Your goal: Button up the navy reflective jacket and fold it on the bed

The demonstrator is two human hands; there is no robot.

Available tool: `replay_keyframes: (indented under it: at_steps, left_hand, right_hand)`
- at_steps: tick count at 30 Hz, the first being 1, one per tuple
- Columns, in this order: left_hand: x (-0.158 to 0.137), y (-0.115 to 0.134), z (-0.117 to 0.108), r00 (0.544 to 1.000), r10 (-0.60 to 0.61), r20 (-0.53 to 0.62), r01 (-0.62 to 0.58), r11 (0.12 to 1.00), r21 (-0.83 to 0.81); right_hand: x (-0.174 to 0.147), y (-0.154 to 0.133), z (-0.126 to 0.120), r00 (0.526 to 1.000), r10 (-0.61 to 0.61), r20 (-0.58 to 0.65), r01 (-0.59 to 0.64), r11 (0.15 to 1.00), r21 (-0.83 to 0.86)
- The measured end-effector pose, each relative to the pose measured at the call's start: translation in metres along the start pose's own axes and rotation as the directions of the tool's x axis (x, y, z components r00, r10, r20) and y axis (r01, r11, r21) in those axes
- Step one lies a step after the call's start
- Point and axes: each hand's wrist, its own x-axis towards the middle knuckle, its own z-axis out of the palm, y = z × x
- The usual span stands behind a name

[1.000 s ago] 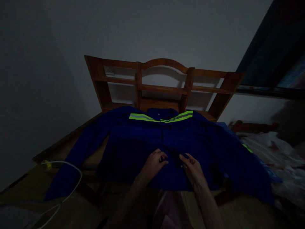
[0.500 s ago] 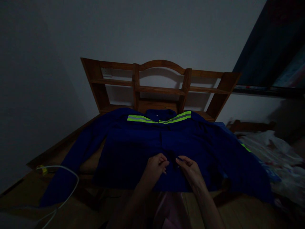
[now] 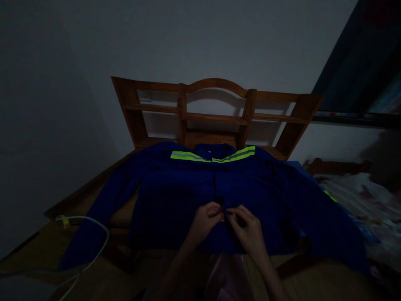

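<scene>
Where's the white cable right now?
The white cable is lower left in the head view, crossing the blue jacket's sleeve on that side, near a small yellow piece.

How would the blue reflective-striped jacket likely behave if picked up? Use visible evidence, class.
The blue reflective-striped jacket would likely be floppy, as its cloth creases in places. Its sleeves might trail when lifted, since they spread wide. Rolling or tipping seems unlikely, because it lies spread out.
</scene>
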Motion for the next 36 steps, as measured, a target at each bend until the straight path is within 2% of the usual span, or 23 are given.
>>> replay_keyframes:
  at_steps: [2, 6, 13, 21, 25, 32, 36]
  left_hand:
    - [-0.001, 0.001, 0.0, 1.0, 0.001, -0.016, -0.001, 1.0, 0.001]
    - [-0.002, -0.001, -0.002, 1.0, 0.011, -0.013, -0.011, 1.0, -0.009]
    - [-0.001, -0.004, -0.004, 1.0, 0.031, 0.001, -0.031, 0.999, -0.038]
    - [-0.004, 0.006, -0.004, 0.999, -0.032, 0.005, 0.032, 0.999, -0.005]
    - [-0.002, 0.001, -0.004, 1.0, -0.012, 0.011, 0.012, 1.0, 0.001]
    - [-0.001, -0.01, -0.002, 0.999, 0.011, -0.051, -0.013, 0.999, -0.042]
    - [-0.002, -0.01, -0.001, 0.998, 0.002, -0.068, -0.005, 0.999, -0.038]
  right_hand:
    - [-0.001, -0.007, 0.0, 0.999, -0.032, 0.01, 0.033, 0.997, -0.064]
    - [-0.001, -0.013, 0.0, 0.999, -0.026, 0.019, 0.026, 1.0, -0.016]
    - [0.002, -0.004, 0.004, 0.999, -0.041, -0.035, 0.041, 0.999, 0.0]
    - [0.004, 0.004, 0.006, 1.0, -0.013, -0.024, 0.012, 1.0, -0.018]
    - [0.009, 0.009, 0.004, 0.999, 0.033, 0.015, -0.033, 0.999, -0.03]
    - [0.013, 0.017, -0.004, 0.974, 0.126, 0.189, -0.127, 0.992, -0.006]
    - [0.01, 0.023, -0.003, 0.981, 0.11, 0.161, -0.114, 0.993, 0.019]
